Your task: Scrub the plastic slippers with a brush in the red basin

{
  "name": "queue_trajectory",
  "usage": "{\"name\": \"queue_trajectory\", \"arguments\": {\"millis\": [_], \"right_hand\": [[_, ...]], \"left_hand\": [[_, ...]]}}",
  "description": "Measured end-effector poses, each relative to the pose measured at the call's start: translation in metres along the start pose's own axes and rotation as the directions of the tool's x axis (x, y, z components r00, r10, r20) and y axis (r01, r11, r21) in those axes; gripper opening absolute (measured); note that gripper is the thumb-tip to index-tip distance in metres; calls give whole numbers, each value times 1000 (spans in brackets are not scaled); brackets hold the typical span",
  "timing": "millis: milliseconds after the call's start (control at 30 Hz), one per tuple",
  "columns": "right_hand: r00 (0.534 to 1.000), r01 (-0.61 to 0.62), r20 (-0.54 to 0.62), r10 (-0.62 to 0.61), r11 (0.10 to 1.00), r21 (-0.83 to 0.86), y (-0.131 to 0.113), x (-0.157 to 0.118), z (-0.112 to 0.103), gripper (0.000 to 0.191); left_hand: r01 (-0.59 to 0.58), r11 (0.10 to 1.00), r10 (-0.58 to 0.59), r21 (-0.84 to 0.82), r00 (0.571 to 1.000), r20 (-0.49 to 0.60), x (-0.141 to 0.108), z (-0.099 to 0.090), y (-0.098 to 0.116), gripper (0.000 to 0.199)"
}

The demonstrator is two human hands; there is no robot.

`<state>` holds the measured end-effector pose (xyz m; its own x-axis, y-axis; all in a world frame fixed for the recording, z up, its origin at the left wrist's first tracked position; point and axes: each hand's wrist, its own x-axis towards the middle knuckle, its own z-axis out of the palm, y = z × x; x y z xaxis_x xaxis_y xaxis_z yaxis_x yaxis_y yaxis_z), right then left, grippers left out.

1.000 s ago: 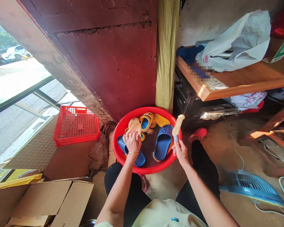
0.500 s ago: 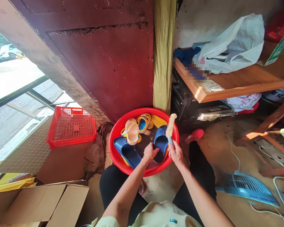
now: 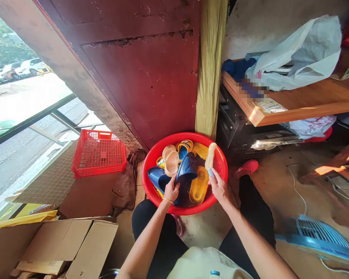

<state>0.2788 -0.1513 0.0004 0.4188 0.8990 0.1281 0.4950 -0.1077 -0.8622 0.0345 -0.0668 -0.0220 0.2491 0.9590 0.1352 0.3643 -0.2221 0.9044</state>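
A red basin stands on the floor between my knees with several slippers inside. My left hand is closed on a blue slipper, tilted up on its side over the basin. My right hand grips the blue handle of a brush, bristles up, above the basin's right side. Between my hands lies a yellow sole-shaped piece. A second blue slipper rests at the left, beside a beige clog and a yellow and blue clog.
A red crate and an open cardboard box are at the left. A dark red door rises behind the basin. At the right are a wooden table and a blue fan on the floor.
My left hand has moved left and turned the blue slipper up on its side, uncovering the yellow sole-shaped piece. My right hand still holds the brush. The whole view has shifted slightly.
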Motion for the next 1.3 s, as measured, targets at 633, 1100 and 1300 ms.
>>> {"name": "queue_trajectory", "arguments": {"millis": [633, 1100, 1300], "right_hand": [[935, 317, 333, -119, 699, -640, -12, -55, -35, 51], [941, 296, 252, -227, 912, -283, -24, -83, -33, 50], [910, 281, 403, -95, 856, -433, -49, -84, -6, 51]], "left_hand": [[77, 992, -84, -99, 994, -67, -6, 17, -6, 51], [89, 887, -171, -454, 975, -143, -6, 22, 0, 53], [138, 796, -194, -590, 980, -33, -10, 32, 14, 67]]}}
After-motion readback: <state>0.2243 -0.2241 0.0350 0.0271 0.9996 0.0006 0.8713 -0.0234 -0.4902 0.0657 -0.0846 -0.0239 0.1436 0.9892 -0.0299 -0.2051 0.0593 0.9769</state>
